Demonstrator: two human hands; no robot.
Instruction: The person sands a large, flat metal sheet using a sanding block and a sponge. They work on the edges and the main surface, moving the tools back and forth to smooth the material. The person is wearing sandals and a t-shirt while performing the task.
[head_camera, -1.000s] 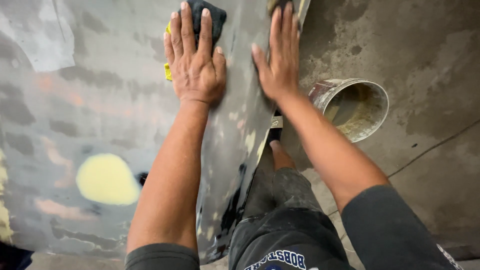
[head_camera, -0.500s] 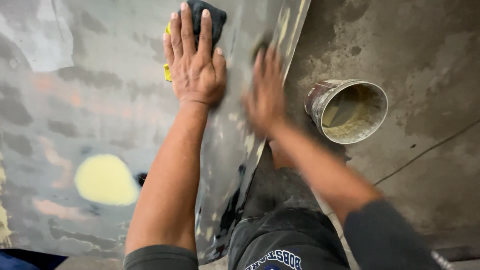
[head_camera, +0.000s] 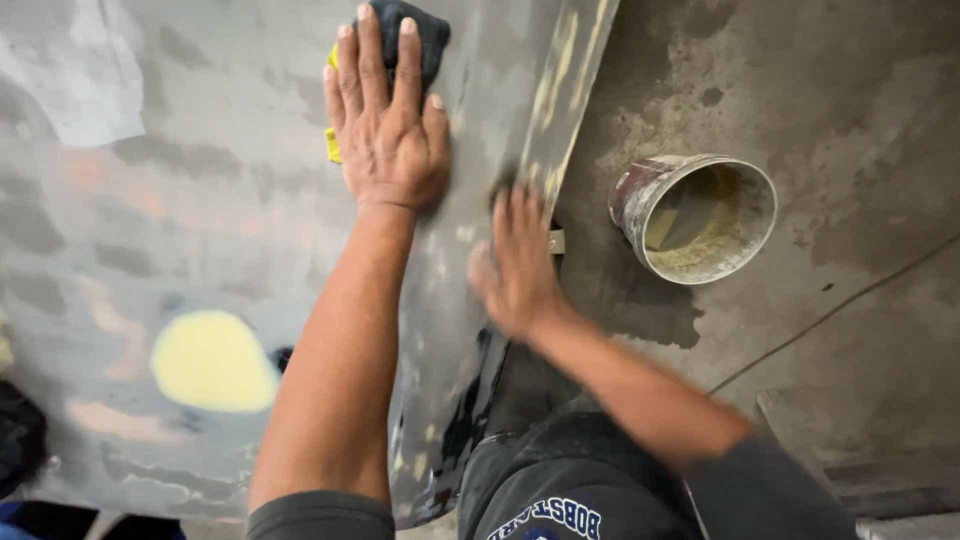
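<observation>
Left hand (head_camera: 392, 140) lies flat, fingers spread, pressing a dark sanding pad (head_camera: 415, 30) near the grey panel's (head_camera: 150, 200) top edge. The pad looks soft and light, best held under the palm. Right hand (head_camera: 515, 265), open and blurred, has slid down the panel's right edge, beside the bucket (head_camera: 695, 215).

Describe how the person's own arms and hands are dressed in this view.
Both hands are bare: the left hand and the blurred right hand wear no gloves, rings or watch that shows. The forearms are uncovered. Dark grey short sleeves end above the elbows on both arms.
</observation>
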